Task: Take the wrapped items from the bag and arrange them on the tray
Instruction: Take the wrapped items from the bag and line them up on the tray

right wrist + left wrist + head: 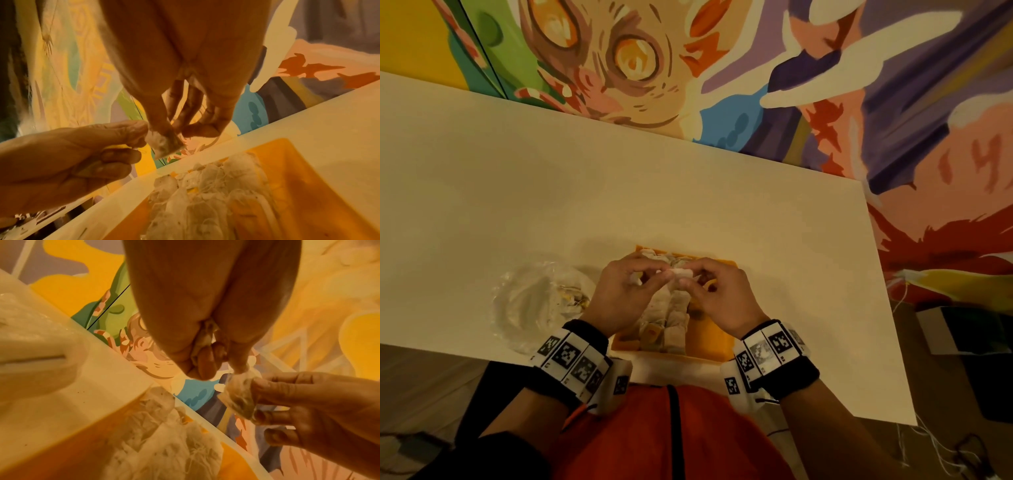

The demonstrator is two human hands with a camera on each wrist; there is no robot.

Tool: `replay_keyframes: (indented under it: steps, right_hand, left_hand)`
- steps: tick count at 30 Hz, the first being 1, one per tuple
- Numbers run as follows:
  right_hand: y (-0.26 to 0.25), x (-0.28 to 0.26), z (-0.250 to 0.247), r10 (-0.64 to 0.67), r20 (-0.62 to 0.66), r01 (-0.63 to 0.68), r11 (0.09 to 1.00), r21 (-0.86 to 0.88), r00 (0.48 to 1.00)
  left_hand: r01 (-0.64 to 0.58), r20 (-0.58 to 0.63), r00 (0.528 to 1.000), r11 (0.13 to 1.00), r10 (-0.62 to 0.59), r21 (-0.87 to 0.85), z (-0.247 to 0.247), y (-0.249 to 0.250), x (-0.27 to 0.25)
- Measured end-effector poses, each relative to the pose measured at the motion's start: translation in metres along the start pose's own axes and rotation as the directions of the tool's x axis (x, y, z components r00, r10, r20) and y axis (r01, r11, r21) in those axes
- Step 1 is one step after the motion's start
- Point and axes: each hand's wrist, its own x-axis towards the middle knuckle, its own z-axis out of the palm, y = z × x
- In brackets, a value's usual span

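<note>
Wristbands [571, 356] with printed markers sit closest to my head view, one on each forearm, and past them both hands hang over the orange tray [719, 337] at the near edge of the desk [551, 178]. My left hand [619, 294] and right hand [722, 301] meet in the middle, each pinching one end of a small pale wrapped item [681, 273] held above the tray. From the left wrist I see the right hand's fingers [287, 386] curled round the packet [240, 395], thumb on one face and fingertips on the other. The left hand's own fingers are curled narrow as well, with a scrap of wrapping tucked inside the palm. From the right wrist the same packet [164, 142] hangs between the two grips, clear of the tray rim.

Below it, a run of similar wrapped items [667, 315] already lies along the tray's middle, packed side by side with loose threads across them. Bare orange shows on the right part of the tray. The clear plastic bag [541, 301] lies on the desk just left of the tray, crumpled, with a few pieces inside as far as I can tell.

I judge this to be the placing step, one item out of the bag and not yet set down. The next move calls for lowering it into a free spot beside the row, letting go with both hands without dragging the threads, then reaching left to the bag.
</note>
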Motion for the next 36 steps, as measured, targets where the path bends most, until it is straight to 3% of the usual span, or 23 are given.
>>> replay_keyframes:
  steps: [5, 10, 14, 17, 21, 26, 30, 36]
  right_hand:
    - [0.001, 0.004, -0.002, -0.011, -0.040, 0.008, 0.998, -0.062, 0.999]
    - [-0.003, 0.007, -0.003, -0.035, -0.040, 0.034, 0.999, -0.013, 0.999]
    - [0.003, 0.009, 0.000, -0.030, -0.050, 0.025, 0.995, -0.095, 0.998]
    - [0.005, 0.010, 0.000, -0.013, -0.029, 0.009, 0.991, -0.133, 0.999]
    - [0.009, 0.014, -0.003, 0.106, 0.035, -0.096, 0.972, -0.213, 0.994]
    - [0.025, 0.017, -0.008, 0.270, 0.063, -0.223, 0.886, -0.406, 0.961]
    - [0.028, 0.017, -0.008, 0.435, 0.081, -0.357, 0.821, -0.446, 0.897]
    - [0.020, 0.016, -0.002, 0.596, 0.149, -0.407, 0.688, -0.601, 0.789]
  left_hand:
    - [-0.022, -0.052, 0.998, 0.998, 0.018, -0.059, 0.001, 0.002, 0.002]
    - [-0.083, -0.052, 0.995, 0.988, 0.091, 0.130, 0.008, -0.003, 0.004]
    - [-0.049, -0.128, 0.990, 0.997, 0.055, 0.057, 0.008, -0.003, 0.005]
    - [-0.050, -0.092, 0.994, 0.998, 0.055, 0.050, 0.007, -0.004, 0.006]
    - [0.039, -0.047, 0.998, 0.993, -0.034, 0.108, 0.007, -0.009, 0.004]
    - [0.155, 0.010, 0.987, 0.975, -0.159, 0.156, -0.001, -0.020, 0.001]
    - [0.199, 0.051, 0.976, 0.961, -0.212, 0.193, -0.003, -0.026, -0.002]
    - [0.211, 0.095, 0.967, 0.951, -0.237, 0.226, -0.003, -0.034, -0.003]
